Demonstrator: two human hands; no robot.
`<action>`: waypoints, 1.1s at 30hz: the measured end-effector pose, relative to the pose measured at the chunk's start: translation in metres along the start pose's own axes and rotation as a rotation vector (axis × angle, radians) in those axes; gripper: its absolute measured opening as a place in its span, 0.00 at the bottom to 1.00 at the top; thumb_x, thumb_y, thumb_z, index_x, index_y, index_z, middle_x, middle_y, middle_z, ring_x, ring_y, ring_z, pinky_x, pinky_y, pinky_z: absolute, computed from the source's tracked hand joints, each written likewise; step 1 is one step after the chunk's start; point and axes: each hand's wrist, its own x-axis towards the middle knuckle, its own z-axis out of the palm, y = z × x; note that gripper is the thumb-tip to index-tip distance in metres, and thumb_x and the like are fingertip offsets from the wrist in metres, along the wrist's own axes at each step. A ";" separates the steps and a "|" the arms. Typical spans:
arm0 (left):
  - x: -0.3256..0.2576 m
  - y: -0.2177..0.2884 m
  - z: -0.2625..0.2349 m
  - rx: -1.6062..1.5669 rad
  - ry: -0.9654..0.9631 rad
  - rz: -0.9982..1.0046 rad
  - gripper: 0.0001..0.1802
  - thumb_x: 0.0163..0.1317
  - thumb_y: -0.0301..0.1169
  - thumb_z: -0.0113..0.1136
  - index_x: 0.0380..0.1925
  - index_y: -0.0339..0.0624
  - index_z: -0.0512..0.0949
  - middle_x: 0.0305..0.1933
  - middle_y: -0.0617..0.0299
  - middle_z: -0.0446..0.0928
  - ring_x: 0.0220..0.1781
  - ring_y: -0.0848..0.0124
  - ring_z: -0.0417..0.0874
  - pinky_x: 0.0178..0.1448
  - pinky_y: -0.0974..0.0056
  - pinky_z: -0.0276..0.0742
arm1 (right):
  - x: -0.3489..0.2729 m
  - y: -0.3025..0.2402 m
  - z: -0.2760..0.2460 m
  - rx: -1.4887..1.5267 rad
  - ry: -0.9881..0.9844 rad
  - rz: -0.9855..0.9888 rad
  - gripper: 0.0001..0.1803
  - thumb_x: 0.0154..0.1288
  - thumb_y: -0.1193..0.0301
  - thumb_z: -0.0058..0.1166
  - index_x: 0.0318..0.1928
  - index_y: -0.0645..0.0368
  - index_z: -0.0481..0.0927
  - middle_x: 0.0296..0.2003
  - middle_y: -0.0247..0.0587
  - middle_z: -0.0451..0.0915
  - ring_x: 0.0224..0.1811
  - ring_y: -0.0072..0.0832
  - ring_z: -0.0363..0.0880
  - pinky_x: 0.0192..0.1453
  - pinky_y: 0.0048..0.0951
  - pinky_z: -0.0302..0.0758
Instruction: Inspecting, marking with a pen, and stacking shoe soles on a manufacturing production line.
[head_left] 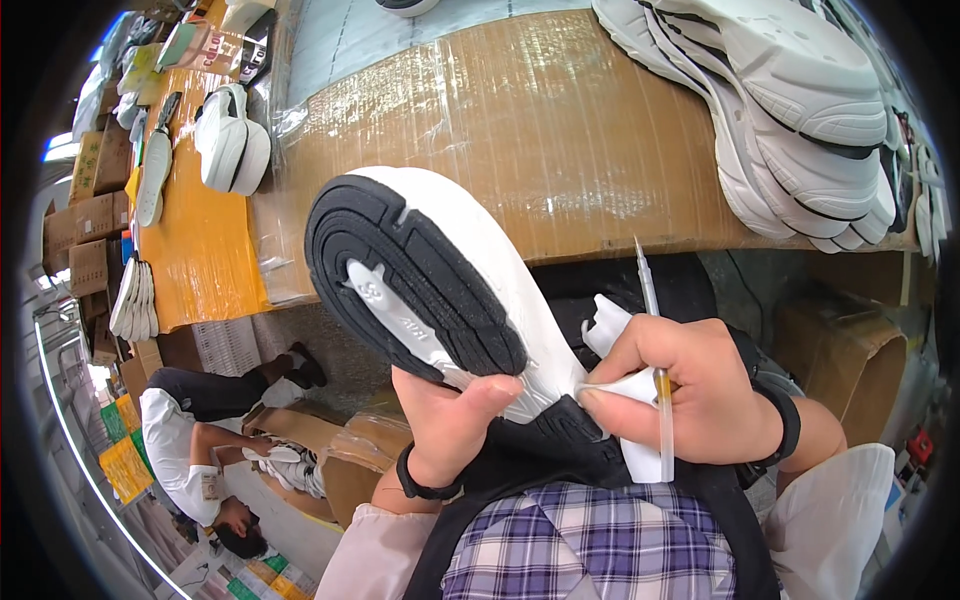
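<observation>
My left hand (440, 425) is closed round the middle of a shoe sole (425, 265), tilted up before my lap. The sole has white sidewalls and black tread patches at both ends. Pinched in my right hand (700, 385) is a white cloth (645, 462), which touches the sole's white side near the end closest to me. A slim, clear pen-like tool (645, 280) with a yellowish section is also held by the right hand, its pointed end upward. Part of the cloth hides behind my fingers.
A cardboard-covered table (480, 110) wrapped in clear film lies ahead. White soles (800, 120) are piled at its right, and more soles (235, 140) stand at left. Boxes (88, 215) are stacked far left. A person (180, 430) sits at lower left; a carton (840, 350) stands at right.
</observation>
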 end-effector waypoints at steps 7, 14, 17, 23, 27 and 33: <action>-0.002 0.003 -0.002 0.206 -0.050 -0.111 0.50 0.40 0.53 0.70 0.56 0.30 0.59 0.51 0.57 0.70 0.51 0.68 0.73 0.55 0.64 0.67 | -0.002 0.001 -0.001 0.008 0.030 -0.105 0.07 0.49 0.75 0.62 0.26 0.61 0.76 0.20 0.36 0.79 0.20 0.20 0.78 0.24 0.17 0.70; -0.003 0.000 -0.003 0.191 -0.024 -0.097 0.52 0.38 0.53 0.71 0.56 0.30 0.58 0.51 0.57 0.70 0.51 0.68 0.73 0.54 0.64 0.68 | -0.004 0.002 0.000 0.008 0.013 -0.141 0.07 0.48 0.75 0.62 0.26 0.61 0.76 0.20 0.36 0.79 0.20 0.21 0.79 0.24 0.18 0.71; -0.005 -0.002 -0.003 0.195 -0.036 -0.107 0.52 0.38 0.53 0.71 0.56 0.30 0.58 0.51 0.58 0.70 0.51 0.68 0.73 0.54 0.64 0.68 | -0.003 0.003 -0.001 -0.045 0.032 -0.048 0.08 0.47 0.75 0.63 0.26 0.61 0.77 0.20 0.36 0.79 0.20 0.23 0.79 0.24 0.18 0.71; -0.003 -0.005 -0.004 0.197 -0.022 -0.027 0.51 0.39 0.54 0.70 0.55 0.29 0.59 0.49 0.57 0.71 0.49 0.68 0.75 0.52 0.64 0.71 | -0.001 0.005 -0.002 -0.069 0.043 -0.235 0.07 0.47 0.75 0.64 0.25 0.60 0.77 0.20 0.36 0.79 0.19 0.25 0.79 0.23 0.19 0.71; -0.001 -0.007 -0.005 0.189 -0.045 -0.027 0.50 0.40 0.55 0.69 0.54 0.30 0.60 0.49 0.57 0.71 0.48 0.68 0.75 0.51 0.64 0.72 | -0.005 0.005 -0.002 -0.038 0.008 -0.182 0.07 0.46 0.74 0.64 0.25 0.59 0.78 0.19 0.36 0.78 0.17 0.27 0.77 0.22 0.19 0.70; 0.003 -0.013 -0.009 0.166 -0.058 0.010 0.48 0.42 0.56 0.68 0.53 0.30 0.61 0.47 0.58 0.72 0.46 0.69 0.76 0.48 0.65 0.73 | 0.001 0.004 -0.002 -0.186 0.044 -0.315 0.07 0.44 0.75 0.64 0.25 0.59 0.78 0.20 0.35 0.78 0.18 0.26 0.77 0.21 0.20 0.70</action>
